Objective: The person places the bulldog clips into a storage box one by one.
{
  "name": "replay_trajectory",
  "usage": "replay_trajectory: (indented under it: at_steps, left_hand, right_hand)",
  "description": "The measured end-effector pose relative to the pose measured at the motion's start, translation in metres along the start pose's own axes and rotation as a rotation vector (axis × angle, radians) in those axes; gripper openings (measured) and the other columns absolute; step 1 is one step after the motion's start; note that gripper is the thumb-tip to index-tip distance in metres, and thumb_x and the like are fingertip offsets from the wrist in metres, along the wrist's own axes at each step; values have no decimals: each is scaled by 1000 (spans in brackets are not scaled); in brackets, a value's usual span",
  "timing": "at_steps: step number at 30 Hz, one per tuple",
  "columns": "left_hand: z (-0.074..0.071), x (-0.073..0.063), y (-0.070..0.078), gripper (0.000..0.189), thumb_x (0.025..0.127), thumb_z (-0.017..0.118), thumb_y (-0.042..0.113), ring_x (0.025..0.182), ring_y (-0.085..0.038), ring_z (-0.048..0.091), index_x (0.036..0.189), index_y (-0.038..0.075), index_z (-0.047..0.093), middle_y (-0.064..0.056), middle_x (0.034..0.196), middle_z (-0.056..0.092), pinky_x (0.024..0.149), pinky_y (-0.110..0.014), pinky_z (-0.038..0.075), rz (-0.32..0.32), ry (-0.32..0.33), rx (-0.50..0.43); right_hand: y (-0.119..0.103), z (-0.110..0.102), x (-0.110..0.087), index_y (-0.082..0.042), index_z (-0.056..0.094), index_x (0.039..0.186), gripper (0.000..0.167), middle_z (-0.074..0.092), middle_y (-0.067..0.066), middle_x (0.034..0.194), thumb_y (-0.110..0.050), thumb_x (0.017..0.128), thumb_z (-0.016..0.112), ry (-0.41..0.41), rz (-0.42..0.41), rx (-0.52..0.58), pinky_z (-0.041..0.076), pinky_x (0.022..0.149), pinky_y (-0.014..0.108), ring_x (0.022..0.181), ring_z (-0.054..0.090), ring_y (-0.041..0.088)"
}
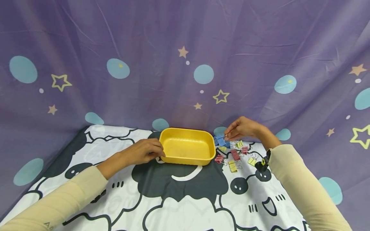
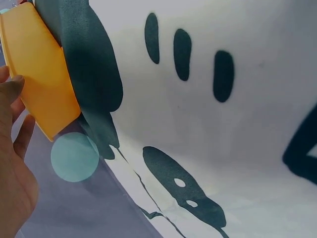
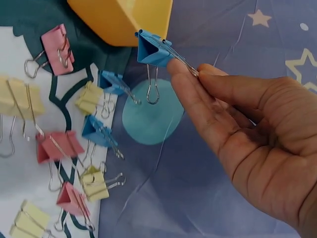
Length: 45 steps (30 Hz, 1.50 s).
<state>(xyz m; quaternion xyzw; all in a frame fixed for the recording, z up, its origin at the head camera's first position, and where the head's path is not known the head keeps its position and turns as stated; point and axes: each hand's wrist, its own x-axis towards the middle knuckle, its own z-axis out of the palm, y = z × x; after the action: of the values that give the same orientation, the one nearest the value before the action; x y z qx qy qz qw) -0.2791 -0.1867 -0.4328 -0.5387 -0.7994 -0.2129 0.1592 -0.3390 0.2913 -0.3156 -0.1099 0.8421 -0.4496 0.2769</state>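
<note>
My right hand [image 3: 267, 134] pinches a blue binder clip [image 3: 154, 49] by one wire handle between thumb and fingertips; its other handle hangs down. In the head view this hand [image 1: 242, 127] is just right of a yellow plastic box [image 1: 185, 161]. My left hand [image 1: 145, 151] grips the box's left wall, and the left wrist view shows the thumb [image 2: 12, 89] against the yellow outer side. The inside of the box shows only its bare bottom. Beneath my right hand, two more blue binder clips [image 3: 100, 131] lie among pink and yellow ones.
Several pink binder clips [image 1: 235, 155] and yellow binder clips [image 1: 233, 166] are scattered right of the box on a cloth [image 1: 185, 208] with a black and white cartoon print. A purple curtain [image 1: 156, 64] with stars and blue ovals rises directly behind.
</note>
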Motion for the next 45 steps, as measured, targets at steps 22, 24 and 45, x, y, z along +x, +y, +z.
replay_trajectory:
  at_steps: [22,24,45]
  left_hand:
    - [-1,-1,-2,28,92,84,-7,101,-13,71,107,15,89,6,105,82,87,-31,62,15,1,-6]
    - [-1,-1,-2,27,92,84,-7,101,-13,71,107,16,89,6,106,82,87,-31,62,9,4,-6]
    - [2,-1,-1,25,94,84,-5,100,-13,69,108,15,88,4,108,81,85,-30,61,12,17,-21]
  right_hand:
    - [-30,42,37,18,69,136,31,83,26,121,6,108,65,-48,0,44,61,111,54,108,86,29]
    - [-33,48,41,20,69,136,31,84,26,120,7,108,65,-49,2,62,61,111,54,107,86,29]
    - [-34,99,64,20,72,130,30,80,35,121,13,101,71,183,16,199,61,105,56,105,86,38]
